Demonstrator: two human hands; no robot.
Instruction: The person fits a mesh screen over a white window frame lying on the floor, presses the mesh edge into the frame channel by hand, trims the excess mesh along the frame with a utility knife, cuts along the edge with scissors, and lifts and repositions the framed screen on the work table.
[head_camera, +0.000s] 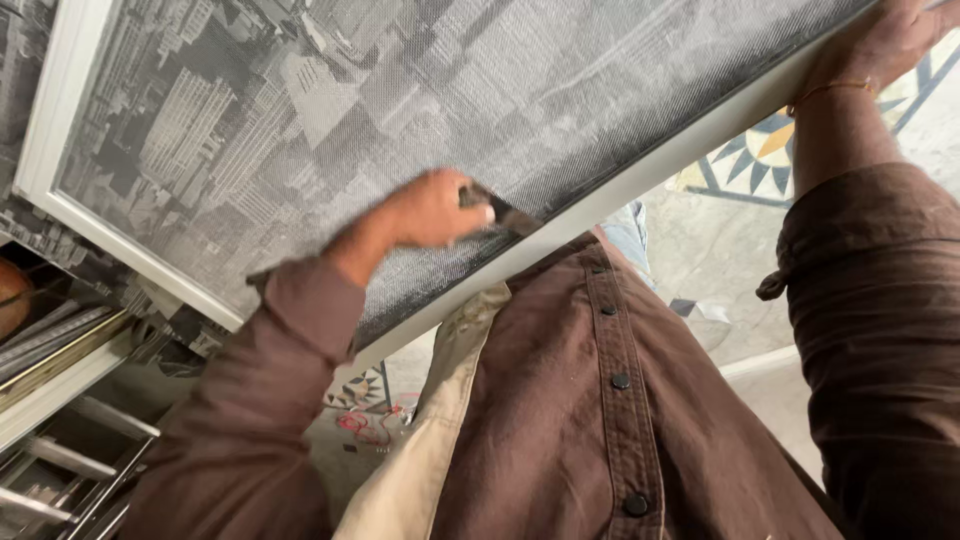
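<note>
Left hand: left hand curled shut round a small dark tool, thumb on top; blurred, so finer detail of the grip cannot be told.
Tool: short, dark, its tip lying on the mesh just above the lower frame rail; kind cannot be told.
Right hand: right hand at the upper right corner of the view, fingers wrapped over the frame edge; partly cut off by the picture edge, a thin gold bangle on the wrist.
Screen: screen, a grey fine mesh panel in a white frame, held tilted across the upper half of the view, lower rail running from lower left up to upper right.
Sleeves: brown shirt sleeves on both arms, left cuff near the lower rail.
Shirt: brown buttoned shirt below the screen, a cream cloth beside its placket.
Floor: pale floor with a blue and yellow star pattern, seen past the frame at right.
Left edge: white shelf with flat stacked items, metal rails beneath.
</note>
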